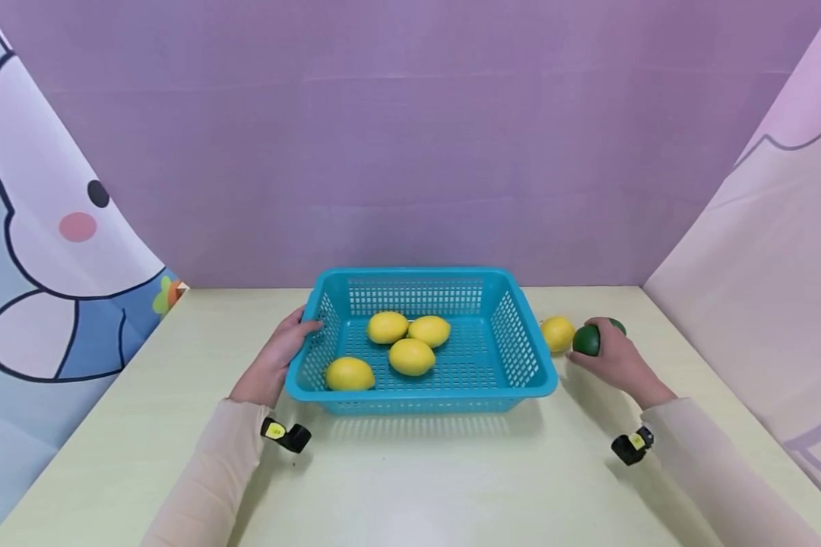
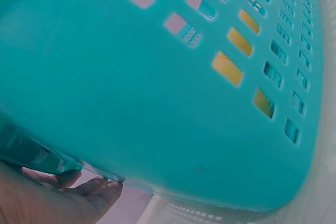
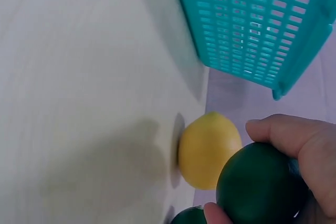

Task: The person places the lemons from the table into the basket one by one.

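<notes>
A turquoise plastic basket (image 1: 527, 391) stands on the table, with several lemons (image 1: 412, 357) lying in its left and middle part. My left hand (image 1: 282, 351) grips the basket's left rim, thumb over the inside; the left wrist view has its fingers (image 2: 107, 195) at the rim. To the right of the basket, my right hand (image 1: 616, 361) holds a smooth dark green fruit (image 3: 260, 184) between thumb and fingers, slightly above the table. A yellow lemon (image 3: 209, 150) rests on the table beside it, and a second dark green fruit (image 3: 190, 216) lies partly hidden behind my hand.
The pale table (image 1: 410, 479) meets a purple cloth backdrop (image 1: 410, 152) just behind the basket. Printed cloth panels (image 1: 48, 228) rise along the left and right sides. A small black camera is strapped to each wrist.
</notes>
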A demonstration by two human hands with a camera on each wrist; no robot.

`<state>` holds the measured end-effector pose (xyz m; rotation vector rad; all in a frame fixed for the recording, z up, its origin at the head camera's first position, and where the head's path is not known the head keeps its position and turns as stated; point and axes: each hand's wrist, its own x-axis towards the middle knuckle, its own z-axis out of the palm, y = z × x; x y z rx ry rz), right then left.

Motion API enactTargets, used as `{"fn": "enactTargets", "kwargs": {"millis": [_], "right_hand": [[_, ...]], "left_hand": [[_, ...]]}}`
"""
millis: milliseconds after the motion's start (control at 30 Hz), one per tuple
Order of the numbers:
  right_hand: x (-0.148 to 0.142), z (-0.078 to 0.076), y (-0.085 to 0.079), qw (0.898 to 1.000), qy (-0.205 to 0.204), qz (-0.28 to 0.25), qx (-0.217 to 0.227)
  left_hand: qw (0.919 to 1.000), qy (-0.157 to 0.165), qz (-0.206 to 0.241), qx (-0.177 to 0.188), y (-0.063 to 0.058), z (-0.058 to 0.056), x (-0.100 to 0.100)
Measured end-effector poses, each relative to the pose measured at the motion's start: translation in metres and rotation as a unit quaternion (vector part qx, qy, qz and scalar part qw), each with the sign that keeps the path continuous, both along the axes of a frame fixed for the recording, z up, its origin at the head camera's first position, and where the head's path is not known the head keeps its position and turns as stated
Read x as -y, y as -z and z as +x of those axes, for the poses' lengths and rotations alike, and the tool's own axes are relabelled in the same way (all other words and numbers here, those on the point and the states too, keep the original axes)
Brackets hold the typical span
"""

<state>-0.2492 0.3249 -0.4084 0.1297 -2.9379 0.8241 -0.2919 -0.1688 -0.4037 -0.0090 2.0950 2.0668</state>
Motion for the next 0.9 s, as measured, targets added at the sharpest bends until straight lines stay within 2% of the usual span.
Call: {"fn": "enactTargets", "kwargs": {"millis": [400,667,900], "right_hand": [[0.01,-0.006,-0.013,0.999,-0.027,-0.011,-0.022],[0.02,-0.013,-0.032,0.999,-0.037,-0.014,-0.018],[0.031,-0.018,-0.047,0.998,-0.047,-0.019,-0.037]], "left_hand": [[0.9999,-0.007,-0.006,0.004,0.001,0.002,0.001],[0.9999,-0.013,-0.01,0.002,-0.002,0.0,-0.001],[1.0,-0.006,-0.005,0.003,-0.002,0.0,0.0]]}}
